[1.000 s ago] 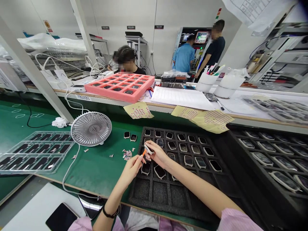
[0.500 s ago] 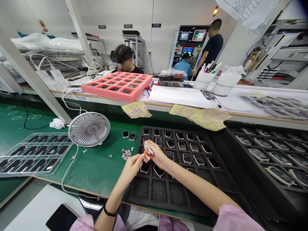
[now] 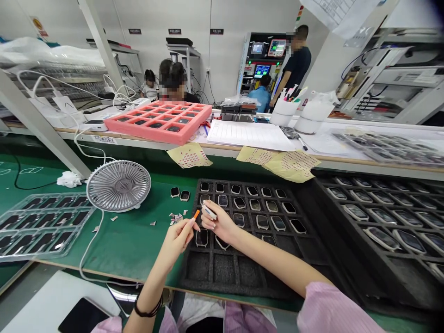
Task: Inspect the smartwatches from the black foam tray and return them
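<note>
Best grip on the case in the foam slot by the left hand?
Pinch the long edges of the case from above, fingers on its pale rim. It lies flat in a black foam tray, and the slot walls hug its sides, so a top approach looks safest. Come in clear of the left hand, just beside it.

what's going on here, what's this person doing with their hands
A person is working over a green bench mat. Their left hand pinches a small orange-tipped piece, and their right hand holds a small white item between its fingers. Both are above a black foam tray of dark rounded-rectangular devices. Small paper scraps lie on the mat beside the tray, near a grey desk fan. A co-worker sits behind a pink foam tray.
</note>
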The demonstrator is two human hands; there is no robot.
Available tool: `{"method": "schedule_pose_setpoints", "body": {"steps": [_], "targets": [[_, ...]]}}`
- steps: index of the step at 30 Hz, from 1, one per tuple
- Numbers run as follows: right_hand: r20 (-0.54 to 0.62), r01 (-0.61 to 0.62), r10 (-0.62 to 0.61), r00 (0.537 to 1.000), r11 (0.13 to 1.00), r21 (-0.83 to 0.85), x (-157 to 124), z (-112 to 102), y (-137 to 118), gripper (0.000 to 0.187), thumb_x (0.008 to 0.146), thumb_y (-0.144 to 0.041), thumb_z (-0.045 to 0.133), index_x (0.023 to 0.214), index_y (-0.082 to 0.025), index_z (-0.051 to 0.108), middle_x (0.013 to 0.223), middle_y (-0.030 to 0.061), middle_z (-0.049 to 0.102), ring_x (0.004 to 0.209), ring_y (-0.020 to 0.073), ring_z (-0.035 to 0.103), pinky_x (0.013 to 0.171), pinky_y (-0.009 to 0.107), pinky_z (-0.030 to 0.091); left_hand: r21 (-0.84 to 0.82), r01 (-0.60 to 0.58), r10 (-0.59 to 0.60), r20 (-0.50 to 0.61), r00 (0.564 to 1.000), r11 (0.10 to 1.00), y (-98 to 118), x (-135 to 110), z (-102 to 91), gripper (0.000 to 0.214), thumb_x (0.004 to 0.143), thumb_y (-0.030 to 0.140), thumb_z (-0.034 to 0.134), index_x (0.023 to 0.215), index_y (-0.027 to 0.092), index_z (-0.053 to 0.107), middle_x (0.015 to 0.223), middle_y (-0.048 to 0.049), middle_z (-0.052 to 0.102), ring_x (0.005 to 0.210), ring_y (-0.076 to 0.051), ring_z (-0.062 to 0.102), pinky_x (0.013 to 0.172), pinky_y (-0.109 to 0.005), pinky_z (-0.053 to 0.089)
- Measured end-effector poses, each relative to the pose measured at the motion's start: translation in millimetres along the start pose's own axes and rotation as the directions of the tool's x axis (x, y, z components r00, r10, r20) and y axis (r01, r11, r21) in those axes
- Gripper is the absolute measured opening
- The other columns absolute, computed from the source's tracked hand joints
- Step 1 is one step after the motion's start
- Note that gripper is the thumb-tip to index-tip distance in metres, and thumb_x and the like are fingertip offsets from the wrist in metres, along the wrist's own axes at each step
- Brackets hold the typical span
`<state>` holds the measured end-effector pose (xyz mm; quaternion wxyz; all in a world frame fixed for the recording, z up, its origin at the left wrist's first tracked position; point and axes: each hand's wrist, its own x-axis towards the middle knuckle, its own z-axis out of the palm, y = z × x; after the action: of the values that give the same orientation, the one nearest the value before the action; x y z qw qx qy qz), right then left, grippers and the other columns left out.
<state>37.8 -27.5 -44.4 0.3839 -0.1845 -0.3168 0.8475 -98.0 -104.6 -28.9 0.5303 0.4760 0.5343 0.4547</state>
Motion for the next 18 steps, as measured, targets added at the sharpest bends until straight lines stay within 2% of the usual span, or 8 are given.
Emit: {"method": "schedule_pose_setpoints", "body": {"steps": [7, 13, 18], "targets": [[-0.013, 0.028, -0.029, 0.999, 0.996, -0.085, -6.1, 5.9, 1.0, 0.031, 0.075, -0.040, 0.071, 0.078, -0.022, 0.046, 0.042, -0.0127, 0.041, 0.031, 0.0050, 0.033, 0.034, 0.018, 0.023, 0.021, -0.012, 0.011, 0.053, 0.999, 1.000, -6.2, 3.5, 12.9, 0.051, 0.077, 0.067, 0.052, 0.070, 0.016, 0.054, 0.043, 0.0097, 0.031, 0.036, -0.004, 0.020, 0.034, -0.016, 0.016], [-0.038, 0.020, -0.023, 0.999, 0.998, -0.062, -4.9, 6.8, -0.1, 0.034, 0.072, -0.042, 0.072, 0.075, -0.022, 0.044, 0.045, -0.0126, 0.043, 0.030, 0.0041, 0.032, 0.033, 0.019, 0.023, 0.016, -0.043, 0.042, 0.037, 0.998, 0.999, -6.2, 2.1, 13.4, 0.051, 0.078, 0.067, 0.052, 0.069, 0.016, 0.055, 0.043, 0.0094, 0.030, 0.036, -0.004, 0.021, 0.034, -0.017, 0.017], [-0.048, 0.082, -0.092, 0.995, 0.980, -0.183, -7.5, 8.4, -1.5, 0.036, 0.073, -0.046, 0.071, 0.079, -0.023, 0.044, 0.042, -0.0135, 0.041, 0.030, 0.0047, 0.032, 0.034, 0.018, 0.023, 0.059, -0.051, 0.050, 0.032, 0.998, 0.997, -3.2, 1.2, 11.0, 0.053, 0.077, 0.067, 0.052, 0.070, 0.015, 0.060, 0.042, 0.0085, 0.032, 0.036, -0.005, 0.022, 0.034, -0.018, 0.018]]}}
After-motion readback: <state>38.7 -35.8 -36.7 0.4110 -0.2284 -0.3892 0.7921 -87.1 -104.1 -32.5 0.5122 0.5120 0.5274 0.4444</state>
